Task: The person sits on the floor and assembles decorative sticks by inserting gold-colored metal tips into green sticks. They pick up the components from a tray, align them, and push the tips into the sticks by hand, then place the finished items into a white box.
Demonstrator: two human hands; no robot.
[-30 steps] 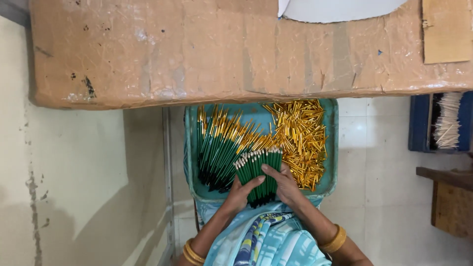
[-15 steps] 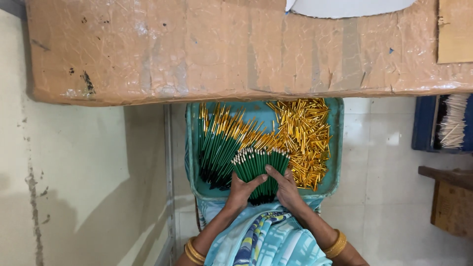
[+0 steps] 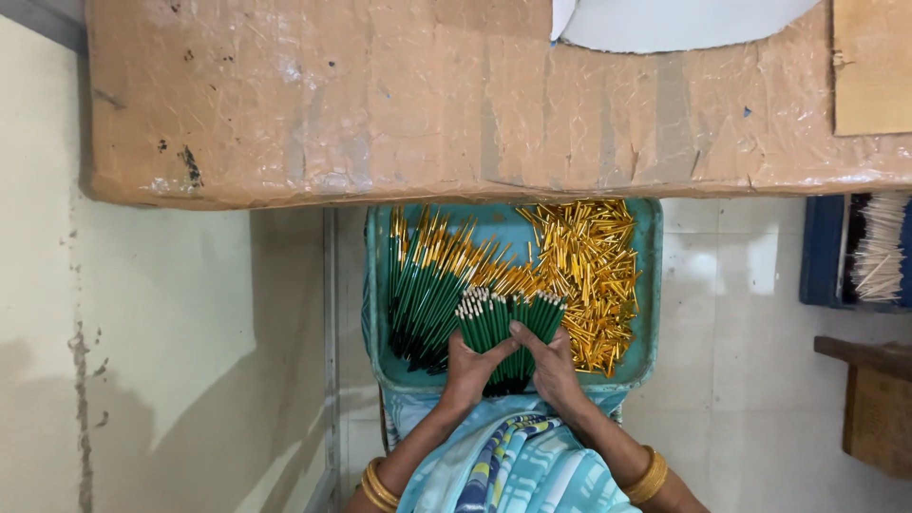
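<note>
Both hands grip a green stick bundle (image 3: 503, 328).
Left hand (image 3: 467, 370) and right hand (image 3: 553, 372) have squared it, tips now level, over the teal tray (image 3: 648, 285).

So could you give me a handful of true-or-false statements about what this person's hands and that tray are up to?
1. Both hands, left hand and right hand, grip one bundle of green sticks. True.
2. The teal tray sits on top of the brown table. False: it sits lower, near the person's lap, partly under the table edge.
3. Loose gold tubes fill the tray's right side. True.
4. The bundle's visible tips are gold. False: they are pale.
</note>
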